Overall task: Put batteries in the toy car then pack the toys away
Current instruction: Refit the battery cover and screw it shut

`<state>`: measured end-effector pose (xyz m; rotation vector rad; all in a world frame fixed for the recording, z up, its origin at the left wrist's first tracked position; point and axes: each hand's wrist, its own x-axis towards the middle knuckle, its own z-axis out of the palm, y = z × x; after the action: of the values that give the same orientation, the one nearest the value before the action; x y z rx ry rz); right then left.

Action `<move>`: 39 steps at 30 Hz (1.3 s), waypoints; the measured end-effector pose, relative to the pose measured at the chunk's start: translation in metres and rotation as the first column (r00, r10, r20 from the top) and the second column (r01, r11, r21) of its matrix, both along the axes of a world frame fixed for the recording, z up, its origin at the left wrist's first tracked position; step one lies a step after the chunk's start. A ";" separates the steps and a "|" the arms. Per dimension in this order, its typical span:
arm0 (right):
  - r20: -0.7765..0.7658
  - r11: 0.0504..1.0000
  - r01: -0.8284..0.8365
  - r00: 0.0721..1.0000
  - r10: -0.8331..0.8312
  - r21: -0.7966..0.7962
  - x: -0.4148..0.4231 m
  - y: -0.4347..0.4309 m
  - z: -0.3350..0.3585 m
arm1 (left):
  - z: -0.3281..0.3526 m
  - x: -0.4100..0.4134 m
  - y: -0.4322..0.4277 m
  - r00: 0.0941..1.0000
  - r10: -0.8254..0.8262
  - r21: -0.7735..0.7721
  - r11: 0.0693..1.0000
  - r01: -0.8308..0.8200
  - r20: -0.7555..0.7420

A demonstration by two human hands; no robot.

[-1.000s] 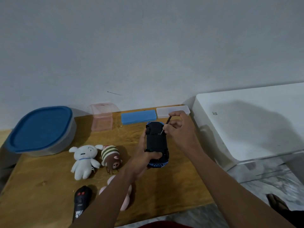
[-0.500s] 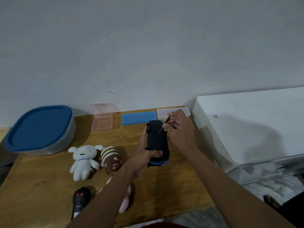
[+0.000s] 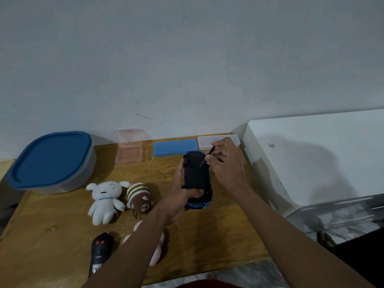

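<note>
A blue toy car (image 3: 196, 175) is turned upside down, its black underside facing me, above the wooden table (image 3: 41, 246). My left hand (image 3: 180, 194) grips the car from the left, thumb across its near end. My right hand (image 3: 226, 161) pinches a thin black screwdriver (image 3: 208, 155), whose tip touches the far part of the underside. Left of the car lie a white plush dog (image 3: 105, 199) and a striped brown plush (image 3: 138, 196). A pink plush (image 3: 158, 249) is half hidden under my left forearm. A black remote control (image 3: 99, 252) lies near the front edge.
A grey tub with a blue lid (image 3: 52, 161) stands at the back left. A clear pink box (image 3: 128, 148), a flat blue case (image 3: 175, 146) and a flat white case (image 3: 207, 140) line the wall. A white appliance (image 3: 315, 154) borders the table's right side.
The view shifted slightly. My right hand turned a little with the screwdriver, its tip still on the car's underside. The left hand keeps the same grip.
</note>
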<state>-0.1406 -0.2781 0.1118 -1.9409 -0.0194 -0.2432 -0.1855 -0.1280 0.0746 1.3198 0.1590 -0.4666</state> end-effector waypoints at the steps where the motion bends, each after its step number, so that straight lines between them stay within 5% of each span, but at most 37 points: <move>1: 0.000 1.000 0.000 1.000 0.000 0.006 0.000 0.000 0.000 | -0.001 0.000 0.000 1.000 0.000 -0.002 1.000 0.000 -0.001; 22: 0.070 0.999 -0.021 0.997 0.024 -0.049 -0.003 -0.002 -0.003 | -0.006 -0.002 0.001 1.000 0.003 -0.008 1.000 -0.003 -0.006; 39: 0.252 0.921 -0.115 0.942 0.220 -0.373 -0.015 -0.006 -0.016 | -0.016 -0.006 0.001 1.000 -0.011 0.044 0.999 0.011 -0.010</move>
<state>-0.1553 -0.2842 0.0954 -2.2294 -0.4531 -0.4312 -0.1917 -0.1274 0.0582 1.3622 0.1711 -0.4815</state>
